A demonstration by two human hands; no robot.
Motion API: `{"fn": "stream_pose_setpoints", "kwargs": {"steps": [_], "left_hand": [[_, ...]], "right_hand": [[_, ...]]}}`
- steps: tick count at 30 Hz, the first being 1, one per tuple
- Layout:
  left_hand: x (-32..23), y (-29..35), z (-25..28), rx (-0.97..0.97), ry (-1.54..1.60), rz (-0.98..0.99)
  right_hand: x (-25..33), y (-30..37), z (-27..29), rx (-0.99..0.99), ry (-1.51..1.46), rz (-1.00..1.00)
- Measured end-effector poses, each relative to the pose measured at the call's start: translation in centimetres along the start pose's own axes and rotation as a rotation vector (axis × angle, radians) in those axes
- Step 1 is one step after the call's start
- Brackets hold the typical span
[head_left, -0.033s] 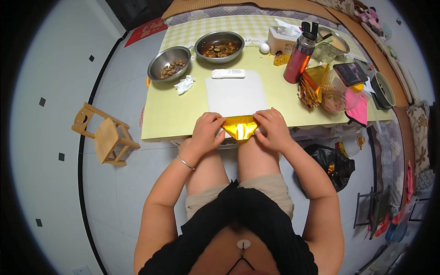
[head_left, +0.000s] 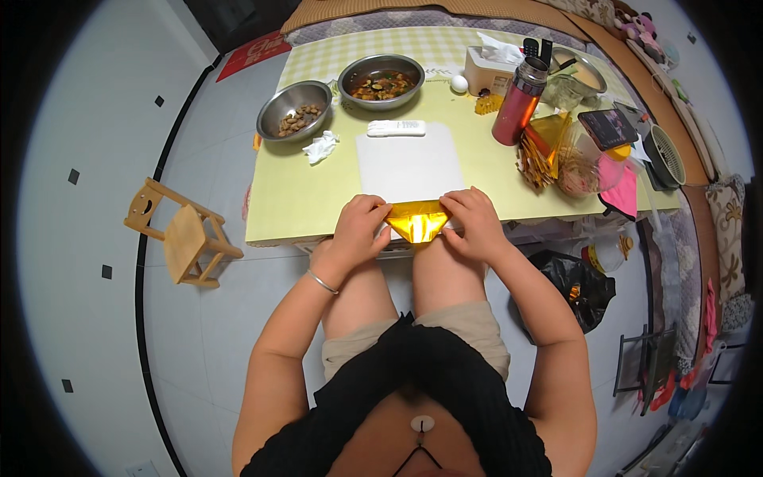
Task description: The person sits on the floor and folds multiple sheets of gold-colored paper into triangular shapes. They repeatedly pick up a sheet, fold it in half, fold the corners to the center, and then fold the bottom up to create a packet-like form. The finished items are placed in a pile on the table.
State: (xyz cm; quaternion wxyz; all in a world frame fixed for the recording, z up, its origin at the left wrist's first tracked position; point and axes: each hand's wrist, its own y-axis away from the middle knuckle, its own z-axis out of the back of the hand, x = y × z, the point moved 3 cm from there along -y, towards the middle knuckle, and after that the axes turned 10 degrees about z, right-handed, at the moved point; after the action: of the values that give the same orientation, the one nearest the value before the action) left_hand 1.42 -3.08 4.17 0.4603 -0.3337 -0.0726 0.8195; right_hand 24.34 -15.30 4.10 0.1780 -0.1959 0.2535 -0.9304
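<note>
A piece of shiny gold foil paper, folded with a straight top and a tapered lower flap, is stretched between my two hands at the table's near edge. My left hand pinches its left end between thumb and fingers. At the right end, my right hand grips it the same way. Behind the foil lies a white board, with a white elongated device across its far end. Right of the board, a bundle of folded gold foil pieces leans by a red thermos.
Metal bowls of nuts and of food stand at the far left, near a crumpled tissue. A tissue box, an egg and a phone are farther right. A wooden chair and a black bag flank me.
</note>
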Motion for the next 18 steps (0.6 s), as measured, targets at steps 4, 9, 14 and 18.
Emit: {"fn": "stream_pose_setpoints", "kwargs": {"steps": [4, 9, 14, 18], "left_hand": [[-0.4, 0.3, 0.5, 0.015, -0.007, 0.006], [0.5, 1.4, 0.0, -0.055, 0.086, 0.074], [3.8, 2.0, -1.6, -0.143, 0.655, 0.618], [3.1, 0.7, -1.1, -0.105, 1.103, 0.793]], "right_hand": [[0.3, -0.1, 0.3, -0.009, -0.025, -0.004], [0.9, 0.8, -0.3, -0.074, -0.131, -0.100], [-0.9, 1.7, -1.2, -0.430, -0.686, -0.514], [-0.8, 0.7, -1.6, -0.680, -1.097, -0.693]]}}
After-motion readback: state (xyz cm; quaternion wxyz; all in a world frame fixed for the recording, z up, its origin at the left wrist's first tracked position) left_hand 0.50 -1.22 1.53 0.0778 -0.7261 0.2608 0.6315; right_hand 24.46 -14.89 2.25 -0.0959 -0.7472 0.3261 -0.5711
